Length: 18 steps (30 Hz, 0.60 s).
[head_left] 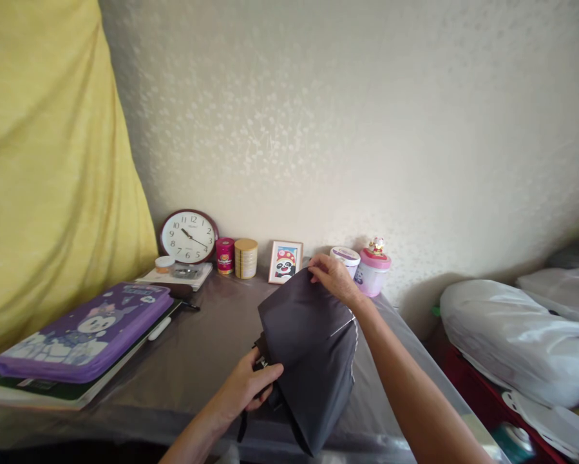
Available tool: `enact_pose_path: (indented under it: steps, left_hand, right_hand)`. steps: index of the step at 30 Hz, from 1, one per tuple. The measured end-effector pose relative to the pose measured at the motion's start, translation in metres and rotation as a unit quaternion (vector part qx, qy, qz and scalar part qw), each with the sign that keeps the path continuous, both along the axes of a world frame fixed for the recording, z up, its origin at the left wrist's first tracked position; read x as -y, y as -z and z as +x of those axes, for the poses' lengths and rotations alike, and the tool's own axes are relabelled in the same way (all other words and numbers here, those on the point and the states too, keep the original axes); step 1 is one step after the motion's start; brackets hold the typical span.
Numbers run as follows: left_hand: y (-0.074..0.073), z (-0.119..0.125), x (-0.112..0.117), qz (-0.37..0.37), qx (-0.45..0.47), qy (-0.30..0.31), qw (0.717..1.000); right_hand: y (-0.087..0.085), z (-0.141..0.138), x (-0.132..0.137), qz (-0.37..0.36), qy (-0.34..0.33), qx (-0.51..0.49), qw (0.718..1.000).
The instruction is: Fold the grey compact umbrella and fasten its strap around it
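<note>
A black folding umbrella (313, 341) is held over the front middle of the table, its canopy loose and hanging in folds. My left hand (250, 383) grips it at the lower left, around the ribs and shaft, with the thumb lying on the fabric. A dark strap dangles below that hand. At the top of the canopy, my right hand (330, 277) pinches the fabric's edge between thumb and fingers. White trim runs along the right side of the cloth. The umbrella's handle is mostly hidden by my left hand.
The grey-covered table (173, 361) carries a purple case (91, 328) on books at left. Along the wall stand a clock (189, 236), two tins, a panda picture (285, 262) and two tubs. White bags (516, 335) lie right of the table; a yellow curtain (52, 161) hangs left.
</note>
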<state>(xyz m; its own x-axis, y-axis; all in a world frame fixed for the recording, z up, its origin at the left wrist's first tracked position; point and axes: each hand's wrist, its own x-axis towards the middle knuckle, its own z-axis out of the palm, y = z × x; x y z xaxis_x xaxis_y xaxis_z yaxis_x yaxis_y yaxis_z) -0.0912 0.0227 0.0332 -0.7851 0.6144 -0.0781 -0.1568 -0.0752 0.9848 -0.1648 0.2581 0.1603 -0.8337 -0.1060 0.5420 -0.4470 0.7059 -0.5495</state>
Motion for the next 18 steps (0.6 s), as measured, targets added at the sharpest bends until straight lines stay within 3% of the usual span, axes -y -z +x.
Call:
enact_pose_path:
  steps: [4,7,10,12,15,18]
  left_hand:
    - [-0.009,0.004,-0.002,-0.015,0.028,-0.030,0.999]
    - [-0.017,0.005,-0.002,-0.006,0.040,-0.044,0.998]
    - [-0.019,0.004,0.000,0.016,0.045,-0.056,0.997]
    - [-0.018,0.002,0.002,0.033,0.044,-0.050,0.997]
    - [-0.013,-0.001,0.007,0.060,0.038,-0.036,0.997]
    - [-0.009,-0.003,0.010,0.081,0.047,-0.021,0.995]
  right_hand:
    - [0.012,0.007,0.000,0.118,0.017,0.018,0.993]
    - [0.014,0.021,0.004,0.211,-0.007,0.012,0.977]
    - [0.014,0.028,-0.001,0.237,0.008,0.002,0.972]
    - [0.016,0.029,-0.012,0.181,0.075,-0.039,0.980]
    - [0.024,0.034,-0.030,0.011,0.174,-0.040,0.984]
    - [0.035,0.045,-0.038,-0.166,0.126,0.056,0.976]
